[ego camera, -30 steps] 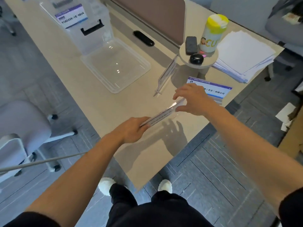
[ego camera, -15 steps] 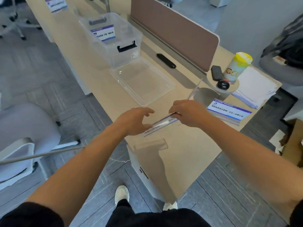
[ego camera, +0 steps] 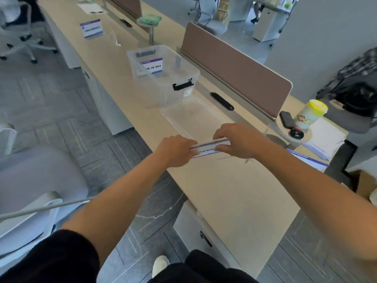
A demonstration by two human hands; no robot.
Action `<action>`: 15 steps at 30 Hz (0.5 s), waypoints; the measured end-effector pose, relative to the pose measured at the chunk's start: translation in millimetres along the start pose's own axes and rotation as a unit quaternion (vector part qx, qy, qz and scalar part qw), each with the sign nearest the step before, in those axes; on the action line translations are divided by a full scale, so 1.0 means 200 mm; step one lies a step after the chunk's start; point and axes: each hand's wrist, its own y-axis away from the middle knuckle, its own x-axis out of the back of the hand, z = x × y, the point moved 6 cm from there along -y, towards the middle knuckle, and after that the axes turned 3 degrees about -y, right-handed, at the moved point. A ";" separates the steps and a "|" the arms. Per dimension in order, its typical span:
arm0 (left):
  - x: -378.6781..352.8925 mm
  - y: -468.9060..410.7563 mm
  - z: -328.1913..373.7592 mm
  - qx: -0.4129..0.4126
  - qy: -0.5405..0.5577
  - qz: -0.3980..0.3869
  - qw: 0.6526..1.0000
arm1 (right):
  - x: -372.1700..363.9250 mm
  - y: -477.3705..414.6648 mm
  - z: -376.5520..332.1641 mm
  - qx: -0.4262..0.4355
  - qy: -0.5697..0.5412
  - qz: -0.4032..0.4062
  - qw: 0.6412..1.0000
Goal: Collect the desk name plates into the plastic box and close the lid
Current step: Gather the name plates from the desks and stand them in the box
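Note:
I hold a flat clear name plate (ego camera: 208,149) with a blue-and-white card above the desk edge. My left hand (ego camera: 175,150) grips its left end and my right hand (ego camera: 238,140) grips its right end. Just beyond my hands lies the clear lid (ego camera: 195,117) flat on the desk. Behind the lid stands the open clear plastic box (ego camera: 183,94) with black latches; one name plate (ego camera: 151,67) leans inside it. Another name plate (ego camera: 308,160) lies at the right desk edge. A further one (ego camera: 91,28) stands far up the desk.
A brown divider panel (ego camera: 234,64) runs behind the box. A round stand (ego camera: 306,137) carries a yellow-lidded cup (ego camera: 312,113), a phone and a black mouse, beside a paper stack (ego camera: 326,139). A grey office chair (ego camera: 30,180) sits at my left.
Both hands have raised the name plate and carried it forward towards the lid. My left hand closed on its left end. The camera tilted up, showing more of the desk.

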 end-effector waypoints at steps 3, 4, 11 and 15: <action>0.12 -0.01 -0.12 0.007 -0.022 -0.001 1.000 | 0.04 -0.13 -0.05 -0.011 0.017 -0.001 1.000; 0.16 -0.01 -0.16 0.011 -0.028 0.002 1.000 | 0.05 -0.18 -0.06 -0.016 0.030 0.000 0.999; 0.43 -0.09 -0.47 0.052 0.006 0.071 0.996 | 0.10 -0.50 -0.02 -0.029 -0.022 0.051 0.998; 0.52 -0.22 -0.70 0.050 0.062 0.124 0.989 | 0.08 -0.75 0.08 -0.033 -0.086 0.104 0.990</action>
